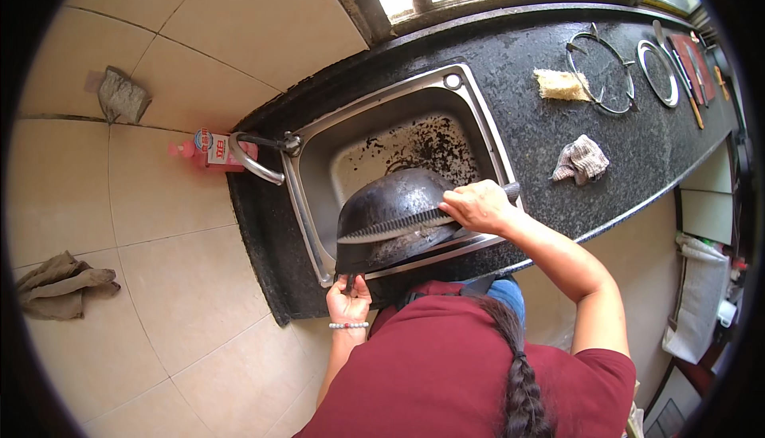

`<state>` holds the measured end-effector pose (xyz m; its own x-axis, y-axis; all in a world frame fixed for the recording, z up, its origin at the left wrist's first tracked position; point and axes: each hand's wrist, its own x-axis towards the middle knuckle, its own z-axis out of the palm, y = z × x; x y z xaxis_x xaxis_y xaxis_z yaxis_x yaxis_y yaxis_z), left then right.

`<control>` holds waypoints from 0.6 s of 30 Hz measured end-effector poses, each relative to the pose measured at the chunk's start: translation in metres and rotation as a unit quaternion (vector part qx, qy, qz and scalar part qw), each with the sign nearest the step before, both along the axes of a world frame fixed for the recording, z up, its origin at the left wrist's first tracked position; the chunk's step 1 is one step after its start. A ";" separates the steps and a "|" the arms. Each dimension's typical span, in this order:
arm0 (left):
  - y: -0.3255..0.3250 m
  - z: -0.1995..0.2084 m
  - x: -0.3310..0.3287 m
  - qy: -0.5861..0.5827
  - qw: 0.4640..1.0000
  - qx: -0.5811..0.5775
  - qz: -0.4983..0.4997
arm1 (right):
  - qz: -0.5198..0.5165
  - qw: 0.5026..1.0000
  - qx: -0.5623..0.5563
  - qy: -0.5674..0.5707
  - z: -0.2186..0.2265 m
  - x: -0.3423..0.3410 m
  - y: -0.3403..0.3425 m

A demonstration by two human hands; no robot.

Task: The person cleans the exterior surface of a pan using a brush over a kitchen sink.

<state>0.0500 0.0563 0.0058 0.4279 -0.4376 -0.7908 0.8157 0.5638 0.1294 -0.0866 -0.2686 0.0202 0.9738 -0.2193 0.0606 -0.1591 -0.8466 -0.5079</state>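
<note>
A soot-black wok (394, 199) is tilted on its side over the near part of the steel sink (315, 235), its rounded underside facing up and away. My left hand (348, 302), with a beaded bracelet at the wrist, grips the wok's small handle at the near-left rim. My right hand (478, 205) is closed round a long, curved tool (390, 227) with a black ridged back, a pale lower edge and a dark handle. This tool lies across the wok; its exact kind is unclear. Black flakes (442, 147) are scattered over the sink floor.
A curved tap (259, 165) and a pink detergent bottle (215, 151) stand left of the sink. On the black counter (510, 79) lie a checked cloth (582, 161), a loofah-like scrubber (560, 85), a metal ring stand (629, 63), an oval ring (657, 75) and several utensils.
</note>
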 end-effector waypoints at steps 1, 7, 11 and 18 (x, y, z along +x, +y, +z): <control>-0.004 0.003 0.000 -0.009 1.000 0.017 -0.002 | -0.003 1.000 -0.007 -0.009 0.000 0.004 0.003; -0.005 0.006 -0.001 -0.021 0.999 0.049 0.012 | 0.060 0.997 -0.030 -0.049 0.004 0.000 0.007; -0.002 0.003 -0.001 -0.018 0.999 0.049 0.007 | 0.029 1.000 0.001 -0.007 -0.009 -0.007 -0.006; -0.008 0.010 0.001 0.000 0.997 0.078 0.008 | 0.021 0.997 -0.022 -0.065 -0.011 -0.003 0.001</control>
<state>0.0514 0.0483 0.0155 0.4340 -0.3020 -0.8488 0.8070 0.5491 0.2173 -0.0891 -0.2678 0.0089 0.9655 -0.1731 0.1946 -0.0588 -0.8728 -0.4845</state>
